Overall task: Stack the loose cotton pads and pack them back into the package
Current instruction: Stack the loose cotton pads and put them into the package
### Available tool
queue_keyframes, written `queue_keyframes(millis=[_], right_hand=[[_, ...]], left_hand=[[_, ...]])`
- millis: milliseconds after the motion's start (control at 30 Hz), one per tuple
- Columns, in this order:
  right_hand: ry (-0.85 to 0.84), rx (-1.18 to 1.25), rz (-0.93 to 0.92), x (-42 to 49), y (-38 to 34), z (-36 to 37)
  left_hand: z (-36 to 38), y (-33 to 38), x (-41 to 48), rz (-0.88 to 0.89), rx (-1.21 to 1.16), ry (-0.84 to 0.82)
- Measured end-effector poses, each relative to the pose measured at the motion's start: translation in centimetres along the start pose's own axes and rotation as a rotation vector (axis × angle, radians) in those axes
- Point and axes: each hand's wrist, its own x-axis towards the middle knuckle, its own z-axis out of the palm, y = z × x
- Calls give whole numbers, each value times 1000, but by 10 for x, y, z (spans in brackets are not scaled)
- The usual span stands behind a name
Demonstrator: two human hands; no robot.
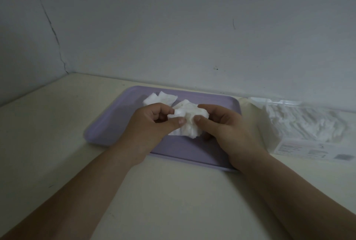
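Cream worktop, lilac tray mid-frame: both hands, left and right, clamp a bunch of pads, apparently stacking; next, likely squaring them for the package at right.

A cream table meets a cracked, pale grey wall under dim light

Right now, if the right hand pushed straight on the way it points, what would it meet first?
The right hand would first meet the bundle of cotton pads it grips with the left hand; beyond, probably the loose pads on the tray, depth unclear.
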Motion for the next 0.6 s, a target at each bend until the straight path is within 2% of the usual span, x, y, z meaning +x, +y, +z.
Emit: queue_keyframes(millis=[200,267,367,600], right_hand=[[157,-24,-5,4,5,-3],[186,-4,-1,4,5,-4],[131,-4,16,3,3,-3],[6,-40,-8,0,1,0]], left_hand=[[-5,1,1,6,-22,-21],[-8,5,-1,-3,-107,-99],[-8,10,-6,-14,-150,-231],[-5,7,-3,-15,-119,-146]])
